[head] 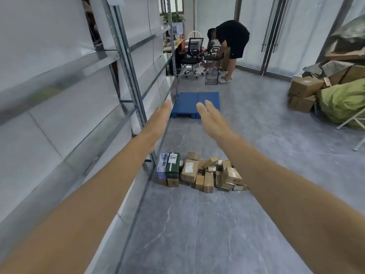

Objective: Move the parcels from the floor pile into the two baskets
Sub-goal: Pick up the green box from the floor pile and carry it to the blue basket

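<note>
**Both hands out ahead, the parcels low between our arms**

On the left runs the metal rack. Just beside its upright our left hand reaches forward, fingers straight and together, holding nothing. Below it, and nearer to us than the fingertips, the pile of parcels sits on the floor with its left end by the foot of the rack.

The pile's long axis runs across our path, left to right. A blue box and a green box stand at the left end and brown cartons of mixed size fill the middle. The right end slips behind our right forearm.

Our right hand is stretched out too, fingers straight and a little spread, empty. It shows in front of the blue pallet that lies farther along the floor.

So the parcels lie down and back from both hands, between the two arms. We judge that the next move calls for lowering the hands and drawing them in, not reaching farther. The left hand is nearer the blue and green boxes, the right nearer the brown cartons.

A wire basket stands well beyond the pallet, near a person bending over. Whether a second basket is there we cannot tell.
</note>
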Action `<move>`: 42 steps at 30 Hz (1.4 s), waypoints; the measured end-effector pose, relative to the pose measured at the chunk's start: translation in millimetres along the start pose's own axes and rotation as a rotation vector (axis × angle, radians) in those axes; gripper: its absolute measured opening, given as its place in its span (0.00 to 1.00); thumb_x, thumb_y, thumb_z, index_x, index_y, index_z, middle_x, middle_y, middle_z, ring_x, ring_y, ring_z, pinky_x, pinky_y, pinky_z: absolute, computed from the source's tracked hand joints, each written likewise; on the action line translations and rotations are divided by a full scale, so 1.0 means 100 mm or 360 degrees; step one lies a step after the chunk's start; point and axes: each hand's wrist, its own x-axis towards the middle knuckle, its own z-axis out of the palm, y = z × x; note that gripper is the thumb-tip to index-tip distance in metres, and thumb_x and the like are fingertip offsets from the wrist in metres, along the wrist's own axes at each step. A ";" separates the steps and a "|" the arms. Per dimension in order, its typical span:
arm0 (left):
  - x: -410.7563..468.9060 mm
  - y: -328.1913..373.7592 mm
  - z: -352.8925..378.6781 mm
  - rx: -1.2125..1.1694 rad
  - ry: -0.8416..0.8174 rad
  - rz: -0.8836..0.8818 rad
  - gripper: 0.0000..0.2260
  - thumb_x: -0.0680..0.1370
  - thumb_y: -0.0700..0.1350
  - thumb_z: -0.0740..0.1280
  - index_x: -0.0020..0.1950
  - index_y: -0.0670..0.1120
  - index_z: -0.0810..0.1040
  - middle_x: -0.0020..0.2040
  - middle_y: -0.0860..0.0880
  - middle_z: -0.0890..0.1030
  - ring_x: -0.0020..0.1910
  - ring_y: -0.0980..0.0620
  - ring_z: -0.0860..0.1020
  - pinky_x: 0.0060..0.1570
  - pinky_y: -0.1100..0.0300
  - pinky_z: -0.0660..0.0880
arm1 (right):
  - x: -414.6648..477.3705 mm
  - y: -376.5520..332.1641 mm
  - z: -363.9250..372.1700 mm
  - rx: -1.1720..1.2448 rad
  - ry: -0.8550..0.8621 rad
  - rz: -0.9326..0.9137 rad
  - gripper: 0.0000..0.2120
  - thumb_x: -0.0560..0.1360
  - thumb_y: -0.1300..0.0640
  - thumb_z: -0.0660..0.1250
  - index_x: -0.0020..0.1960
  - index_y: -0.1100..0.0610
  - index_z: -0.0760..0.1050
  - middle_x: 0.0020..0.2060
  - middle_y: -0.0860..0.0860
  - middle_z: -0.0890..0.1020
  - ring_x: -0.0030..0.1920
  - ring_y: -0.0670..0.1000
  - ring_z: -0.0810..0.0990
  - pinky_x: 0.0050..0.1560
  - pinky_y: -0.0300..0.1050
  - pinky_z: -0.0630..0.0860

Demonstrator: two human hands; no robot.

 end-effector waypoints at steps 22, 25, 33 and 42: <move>2.00 -1.32 0.04 -0.0068 -0.0013 -0.0631 0.28 0.87 0.63 0.48 0.84 0.52 0.58 0.72 0.50 0.75 0.45 0.66 0.75 0.53 0.60 0.72 | 1.92 1.31 1.03 0.0205 -0.0163 0.0556 0.31 0.86 0.37 0.51 0.85 0.50 0.54 0.84 0.46 0.57 0.83 0.52 0.55 0.82 0.56 0.52; 2.34 -1.35 0.18 -0.0009 0.0052 -0.0687 0.26 0.88 0.61 0.48 0.83 0.51 0.61 0.46 0.60 0.74 0.29 0.71 0.74 0.31 0.69 0.72 | 2.33 1.55 1.04 0.0232 -0.0186 0.0630 0.31 0.86 0.36 0.51 0.85 0.49 0.54 0.84 0.46 0.57 0.83 0.52 0.55 0.82 0.57 0.52; 3.27 -1.62 0.36 -0.0135 0.0124 -0.0887 0.15 0.88 0.58 0.50 0.49 0.54 0.70 0.41 0.59 0.71 0.27 0.69 0.76 0.33 0.63 0.72 | 3.22 2.05 1.17 0.0231 -0.0274 0.0784 0.31 0.85 0.37 0.51 0.84 0.48 0.55 0.84 0.47 0.57 0.83 0.52 0.55 0.82 0.59 0.54; 4.51 -2.44 0.34 -0.0202 -0.0044 -0.1060 0.14 0.88 0.60 0.49 0.56 0.55 0.70 0.43 0.60 0.73 0.32 0.69 0.76 0.28 0.66 0.73 | 4.21 2.66 1.71 0.0206 -0.0277 0.1026 0.32 0.84 0.33 0.49 0.84 0.45 0.56 0.83 0.49 0.59 0.83 0.56 0.56 0.81 0.63 0.55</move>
